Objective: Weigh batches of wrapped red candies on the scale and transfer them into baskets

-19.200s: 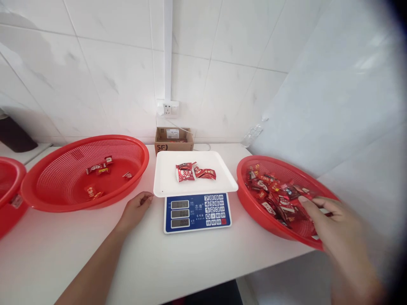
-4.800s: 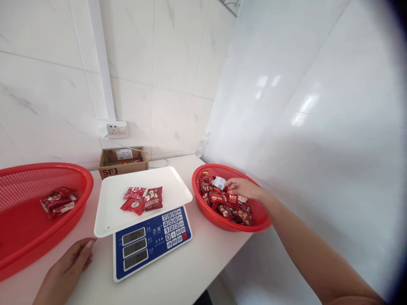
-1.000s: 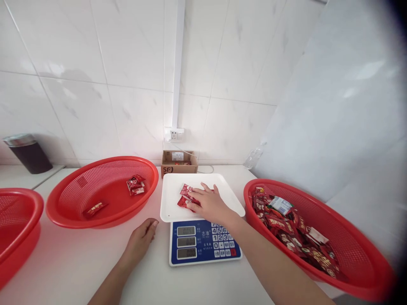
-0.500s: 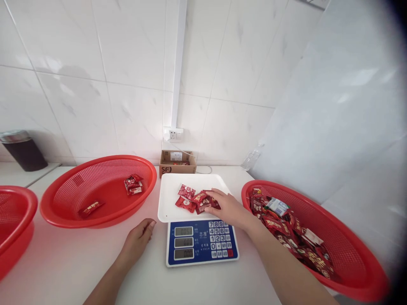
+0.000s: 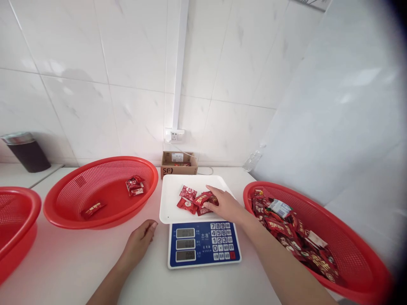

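A blue electronic scale (image 5: 203, 245) with a white weighing tray (image 5: 171, 203) stands on the white counter. Several red snack packets (image 5: 192, 201) lie on the tray. My right hand (image 5: 224, 204) rests over the right side of that pile, fingers stretched out and touching the packets. My left hand (image 5: 138, 243) lies on the counter left of the scale, fingers loosely curled, holding nothing. To the right, a red mesh basket (image 5: 349, 254) is full of red packets (image 5: 292, 233).
A second red basket (image 5: 73, 212) left of the scale holds a few packets (image 5: 135, 185). Another red basket (image 5: 19, 203) sits at the far left edge. A small cardboard box (image 5: 178, 163) stands by the wall under a socket (image 5: 173, 135). A dark bin (image 5: 27, 150) is back left.
My right hand has slid from the middle of the tray to its right side, and the packets are now uncovered and spread a little. My left hand has stayed put.
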`<action>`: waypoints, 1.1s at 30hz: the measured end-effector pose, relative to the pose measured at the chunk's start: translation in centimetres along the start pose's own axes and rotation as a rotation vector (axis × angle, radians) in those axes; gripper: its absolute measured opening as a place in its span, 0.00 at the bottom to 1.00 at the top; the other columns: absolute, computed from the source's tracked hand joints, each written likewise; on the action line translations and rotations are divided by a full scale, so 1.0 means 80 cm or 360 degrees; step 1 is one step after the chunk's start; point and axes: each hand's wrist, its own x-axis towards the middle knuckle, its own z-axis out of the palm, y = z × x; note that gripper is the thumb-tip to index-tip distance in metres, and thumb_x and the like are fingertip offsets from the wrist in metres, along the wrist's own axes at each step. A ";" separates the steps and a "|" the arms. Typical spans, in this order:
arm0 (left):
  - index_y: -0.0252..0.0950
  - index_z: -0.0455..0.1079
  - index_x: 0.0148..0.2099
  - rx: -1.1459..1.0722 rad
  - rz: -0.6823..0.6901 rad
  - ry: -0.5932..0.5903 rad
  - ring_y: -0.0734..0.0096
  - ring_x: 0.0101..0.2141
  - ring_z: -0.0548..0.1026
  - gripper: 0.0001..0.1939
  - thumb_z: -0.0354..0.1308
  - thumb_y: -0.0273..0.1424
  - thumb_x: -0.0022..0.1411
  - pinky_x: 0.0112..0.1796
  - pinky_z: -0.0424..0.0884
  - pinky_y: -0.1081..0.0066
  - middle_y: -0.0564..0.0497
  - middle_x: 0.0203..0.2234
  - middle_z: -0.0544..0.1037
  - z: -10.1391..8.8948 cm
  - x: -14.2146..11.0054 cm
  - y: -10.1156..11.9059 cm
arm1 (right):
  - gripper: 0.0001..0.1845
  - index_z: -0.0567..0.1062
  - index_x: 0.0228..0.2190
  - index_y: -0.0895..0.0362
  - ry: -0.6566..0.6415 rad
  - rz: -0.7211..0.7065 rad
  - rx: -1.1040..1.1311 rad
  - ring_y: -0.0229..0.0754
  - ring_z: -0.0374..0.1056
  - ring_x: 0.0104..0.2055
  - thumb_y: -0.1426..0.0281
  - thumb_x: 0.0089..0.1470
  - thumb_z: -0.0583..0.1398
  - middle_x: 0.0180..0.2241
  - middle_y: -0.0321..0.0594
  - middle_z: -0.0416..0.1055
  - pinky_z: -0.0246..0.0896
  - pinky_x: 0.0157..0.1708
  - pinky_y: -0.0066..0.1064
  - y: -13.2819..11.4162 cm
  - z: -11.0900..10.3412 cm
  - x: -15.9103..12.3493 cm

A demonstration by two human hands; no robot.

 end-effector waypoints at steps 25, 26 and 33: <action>0.40 0.66 0.37 -0.0018 0.0004 0.0010 0.70 0.26 0.66 0.21 0.45 0.51 0.55 0.29 0.64 0.72 0.55 0.21 0.65 0.000 0.001 0.002 | 0.36 0.55 0.58 0.53 0.0037 -0.0093 -0.0091 0.51 0.39 0.63 0.51 0.51 0.53 0.60 0.43 0.51 0.39 0.57 0.46 -0.013 0.005 -0.003; 0.40 0.66 0.37 -0.0013 -0.0002 0.0010 0.69 0.26 0.66 0.21 0.44 0.50 0.55 0.29 0.64 0.72 0.55 0.21 0.65 0.000 0.001 0.001 | 0.36 0.56 0.57 0.51 -0.0006 -0.0165 -0.0134 0.51 0.35 0.64 0.50 0.50 0.53 0.60 0.41 0.50 0.35 0.58 0.48 -0.021 0.006 -0.002; 0.40 0.66 0.36 0.0004 0.0033 0.0032 0.70 0.24 0.65 0.20 0.44 0.49 0.55 0.28 0.63 0.73 0.56 0.19 0.63 0.000 0.002 -0.001 | 0.30 0.59 0.56 0.42 -0.0211 -0.0414 -0.0284 0.54 0.31 0.64 0.48 0.53 0.47 0.62 0.35 0.47 0.27 0.57 0.55 -0.056 0.017 0.008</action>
